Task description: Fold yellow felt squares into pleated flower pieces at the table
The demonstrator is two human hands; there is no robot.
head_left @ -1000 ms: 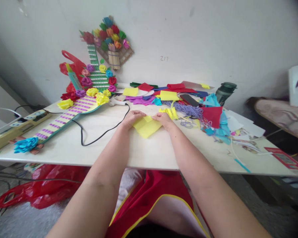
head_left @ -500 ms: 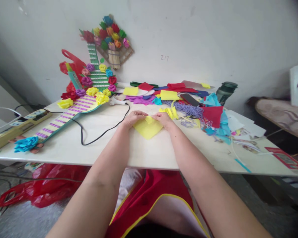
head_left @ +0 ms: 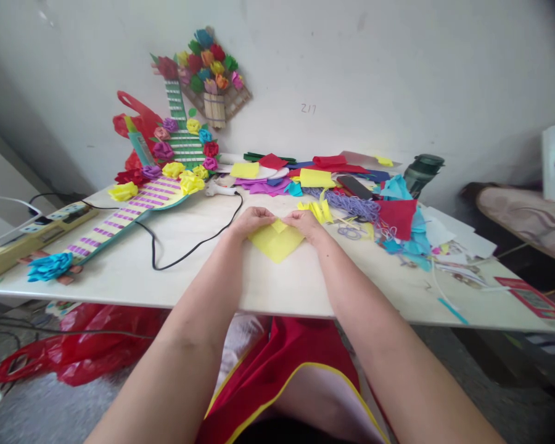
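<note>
A yellow paper square point(head_left: 277, 242) lies on the pale table point(head_left: 268, 283) with one corner pointing toward me. My left hand point(head_left: 250, 221) pinches its upper left edge with curled fingers. My right hand point(head_left: 307, 223) pinches the upper right edge in the same way. Both hands rest on the table top, and a small fold of the paper shows between their fingertips.
A black cable point(head_left: 185, 243) runs left of my hands to a white glue gun point(head_left: 219, 190). Coloured paper scraps point(head_left: 398, 216) and purple cord point(head_left: 346, 202) crowd the right. A striped craft board with paper flowers point(head_left: 134, 206) lies left. A dark green bottle point(head_left: 420, 172) stands behind.
The yellow paper has been folded tighter and turned slightly, so its lower corner now points toward me. Both hands stay at its top edge.
</note>
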